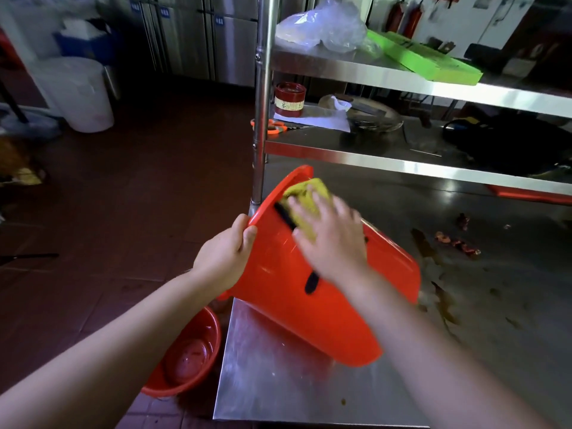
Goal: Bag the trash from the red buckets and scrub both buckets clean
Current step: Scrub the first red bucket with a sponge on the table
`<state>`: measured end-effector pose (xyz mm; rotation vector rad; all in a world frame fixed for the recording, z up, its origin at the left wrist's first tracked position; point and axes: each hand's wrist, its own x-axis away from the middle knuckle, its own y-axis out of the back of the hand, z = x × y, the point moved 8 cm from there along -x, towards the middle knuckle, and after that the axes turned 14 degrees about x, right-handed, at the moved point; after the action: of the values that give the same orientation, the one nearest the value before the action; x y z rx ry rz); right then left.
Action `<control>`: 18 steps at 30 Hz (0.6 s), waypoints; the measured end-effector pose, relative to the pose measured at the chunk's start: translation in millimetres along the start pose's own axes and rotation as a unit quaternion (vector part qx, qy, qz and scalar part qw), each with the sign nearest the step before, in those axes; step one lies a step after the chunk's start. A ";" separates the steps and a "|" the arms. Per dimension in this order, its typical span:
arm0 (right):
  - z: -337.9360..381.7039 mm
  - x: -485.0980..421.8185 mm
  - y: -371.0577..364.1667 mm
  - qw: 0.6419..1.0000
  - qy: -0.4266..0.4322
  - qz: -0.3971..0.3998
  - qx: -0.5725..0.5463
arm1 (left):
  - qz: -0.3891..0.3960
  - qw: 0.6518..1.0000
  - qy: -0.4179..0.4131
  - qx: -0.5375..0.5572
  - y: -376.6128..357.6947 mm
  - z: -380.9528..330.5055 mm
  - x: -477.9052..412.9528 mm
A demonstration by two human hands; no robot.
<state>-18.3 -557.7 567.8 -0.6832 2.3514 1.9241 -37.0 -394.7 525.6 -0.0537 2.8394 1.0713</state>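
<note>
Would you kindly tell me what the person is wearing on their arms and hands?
Nothing that shows: the left hand and right hand are ungloved, both forearms are bare with no sleeve in view, and no watch, ring or bracelet is visible.

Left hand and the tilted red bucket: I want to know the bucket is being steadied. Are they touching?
Touching. The head view shows the left hand gripping the rim of the red bucket, fingers curled over its edge with no gap.

Dim kitchen: dark reddish tile floor (pixel 139 187) left of the fingers (pixel 323 205), steel shelving (pixel 402 78) above, steel cabinets (pixel 201 35) far beyond.
</note>
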 end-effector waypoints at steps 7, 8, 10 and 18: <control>5.2 44.5 -6.5 0.997 0.060 -0.039 0.009 | 0.009 1.000 -0.002 0.008 -1.8 -4.4 -11.5; -21.4 37.4 -9.2 1.000 0.009 -0.022 0.004 | 0.011 1.000 0.003 0.006 -1.8 -5.4 -13.5; -83.4 28.0 -26.0 0.992 -0.098 0.053 -0.065 | 0.024 1.000 0.007 0.005 -3.6 -10.3 -17.8; -138.1 81.7 -39.6 0.971 -0.208 0.017 -0.116 | 0.030 0.997 0.024 -0.064 -11.3 -32.4 -45.4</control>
<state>-43.8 -718.6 539.9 -0.2120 1.9206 2.1257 6.1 -424.7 547.4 -0.0061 2.8272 1.2807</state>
